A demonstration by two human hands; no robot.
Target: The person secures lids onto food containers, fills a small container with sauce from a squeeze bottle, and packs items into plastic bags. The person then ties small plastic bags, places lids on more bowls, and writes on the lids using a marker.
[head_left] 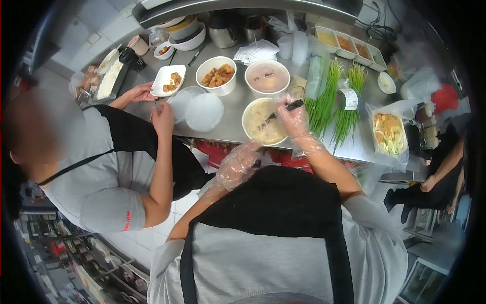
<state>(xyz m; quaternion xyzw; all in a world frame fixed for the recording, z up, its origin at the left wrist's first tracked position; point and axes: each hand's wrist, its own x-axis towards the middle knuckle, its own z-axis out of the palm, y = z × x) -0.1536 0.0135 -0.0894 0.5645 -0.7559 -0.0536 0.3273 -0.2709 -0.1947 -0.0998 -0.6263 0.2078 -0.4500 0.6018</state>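
My right hand (294, 117), in a clear plastic glove, grips a black marker (293, 105) with its tip on the lid of a round tub (263, 133). Dark handwriting shows on that lid. My left hand (237, 164), also gloved, is closed around a small dark object, perhaps the marker's cap, just below the tub's near edge. Behind this tub stands a second lidded tub (267, 76) with writing on top. An open white bowl of browned chunks (216, 75) is to its left.
A co-worker's hands (163, 119) are at the left beside a small white dish (168, 81) and clear lids (204, 112). Green stalks (326, 99) lie right of the tubs, before a food container (389, 133). Another person's arm (445, 164) shows far right.
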